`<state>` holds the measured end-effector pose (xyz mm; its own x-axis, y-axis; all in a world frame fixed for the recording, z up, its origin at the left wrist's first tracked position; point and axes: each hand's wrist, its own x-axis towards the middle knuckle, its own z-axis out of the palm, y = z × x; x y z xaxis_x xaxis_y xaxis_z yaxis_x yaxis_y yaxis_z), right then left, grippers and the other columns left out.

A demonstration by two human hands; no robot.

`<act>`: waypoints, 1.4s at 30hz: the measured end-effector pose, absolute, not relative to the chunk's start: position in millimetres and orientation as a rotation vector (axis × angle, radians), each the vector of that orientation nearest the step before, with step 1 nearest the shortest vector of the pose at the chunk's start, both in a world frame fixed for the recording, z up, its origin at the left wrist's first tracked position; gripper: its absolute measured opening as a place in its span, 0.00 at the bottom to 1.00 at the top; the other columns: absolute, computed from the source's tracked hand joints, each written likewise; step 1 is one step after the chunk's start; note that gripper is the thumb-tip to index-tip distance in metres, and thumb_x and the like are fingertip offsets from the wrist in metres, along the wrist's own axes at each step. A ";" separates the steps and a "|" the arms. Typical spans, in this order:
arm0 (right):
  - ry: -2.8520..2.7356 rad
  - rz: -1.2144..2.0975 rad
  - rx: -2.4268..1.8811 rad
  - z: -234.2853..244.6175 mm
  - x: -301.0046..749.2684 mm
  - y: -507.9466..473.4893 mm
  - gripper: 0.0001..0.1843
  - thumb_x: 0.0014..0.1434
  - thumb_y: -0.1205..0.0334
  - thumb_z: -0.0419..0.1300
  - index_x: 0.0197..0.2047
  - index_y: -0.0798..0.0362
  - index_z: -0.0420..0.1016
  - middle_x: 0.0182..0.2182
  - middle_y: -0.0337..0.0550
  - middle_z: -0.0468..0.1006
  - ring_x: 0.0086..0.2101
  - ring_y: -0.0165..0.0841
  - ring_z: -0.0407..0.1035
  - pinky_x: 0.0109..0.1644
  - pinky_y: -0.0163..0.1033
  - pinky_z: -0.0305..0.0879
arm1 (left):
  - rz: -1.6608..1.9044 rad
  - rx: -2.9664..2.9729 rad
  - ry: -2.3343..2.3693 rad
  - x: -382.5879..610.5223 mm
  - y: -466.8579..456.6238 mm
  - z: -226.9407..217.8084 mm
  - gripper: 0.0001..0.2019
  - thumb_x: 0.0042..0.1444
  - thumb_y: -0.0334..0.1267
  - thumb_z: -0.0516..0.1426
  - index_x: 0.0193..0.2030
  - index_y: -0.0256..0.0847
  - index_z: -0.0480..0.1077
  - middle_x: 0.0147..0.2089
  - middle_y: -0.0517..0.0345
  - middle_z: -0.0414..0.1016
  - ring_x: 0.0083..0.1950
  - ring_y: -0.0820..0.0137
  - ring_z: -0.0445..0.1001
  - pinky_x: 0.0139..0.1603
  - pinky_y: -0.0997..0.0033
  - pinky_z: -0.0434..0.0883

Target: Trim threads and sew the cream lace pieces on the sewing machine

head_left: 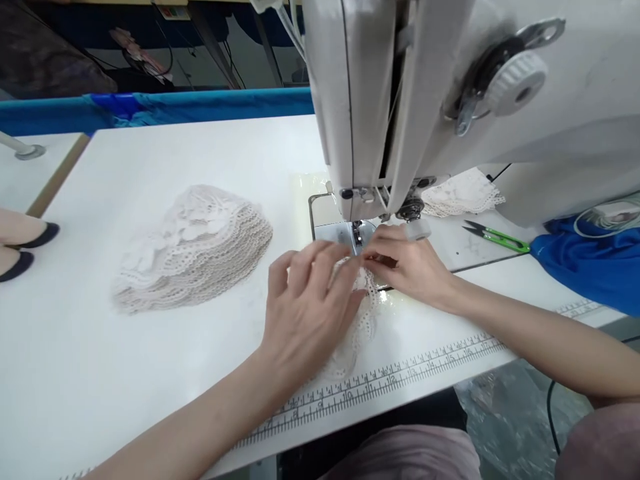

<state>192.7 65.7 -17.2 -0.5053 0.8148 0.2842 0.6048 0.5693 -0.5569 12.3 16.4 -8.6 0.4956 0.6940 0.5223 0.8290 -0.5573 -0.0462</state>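
My left hand (307, 303) lies on a white lace piece (353, 343) on the sewing table, fingers curled and pressing the lace toward the needle. My right hand (407, 263) pinches the same lace just in front of the presser foot (357, 235) of the white sewing machine (450, 100). Most of the lace is hidden under my left hand.
A stack of lace pieces (193, 247) lies to the left on the white table (125, 373). More lace (463, 193) sits behind the machine. Green thread snips (495, 237) and blue cloth (587, 267) are at the right. A printed ruler (400, 377) runs along the table's front edge.
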 end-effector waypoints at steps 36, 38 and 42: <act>-2.570 -0.634 -1.014 -19.5 207.5 56.6 0.16 0.62 0.74 0.49 0.41 0.57 0.78 0.36 0.45 0.78 0.35 0.34 0.64 0.36 0.42 0.48 | -0.432 -2.608 -1.021 -3.1 34.1 -7.3 0.15 0.65 0.35 0.50 0.57 0.43 0.67 0.55 0.56 0.74 0.56 0.56 0.71 0.44 0.53 0.60; -2.579 -0.643 -1.016 -19.9 207.1 56.1 0.16 0.63 0.74 0.48 0.42 0.57 0.77 0.36 0.45 0.78 0.36 0.35 0.64 0.36 0.42 0.48 | -0.433 -2.614 -1.037 -2.2 33.1 -7.4 0.15 0.65 0.35 0.50 0.57 0.43 0.68 0.55 0.54 0.75 0.56 0.56 0.71 0.44 0.53 0.61; -2.594 -0.619 -1.019 -21.1 206.3 56.5 0.16 0.63 0.75 0.48 0.43 0.57 0.77 0.36 0.46 0.78 0.37 0.36 0.64 0.36 0.42 0.47 | -0.467 -2.649 -1.061 -2.4 36.1 -7.9 0.15 0.64 0.36 0.51 0.56 0.45 0.68 0.54 0.54 0.76 0.56 0.55 0.71 0.45 0.52 0.62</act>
<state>206.3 56.5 -21.1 -0.7094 0.5742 0.4087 0.6969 0.6580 0.2853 -2.4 36.1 -7.9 0.6835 0.6219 0.3821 0.7019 -0.7036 -0.1104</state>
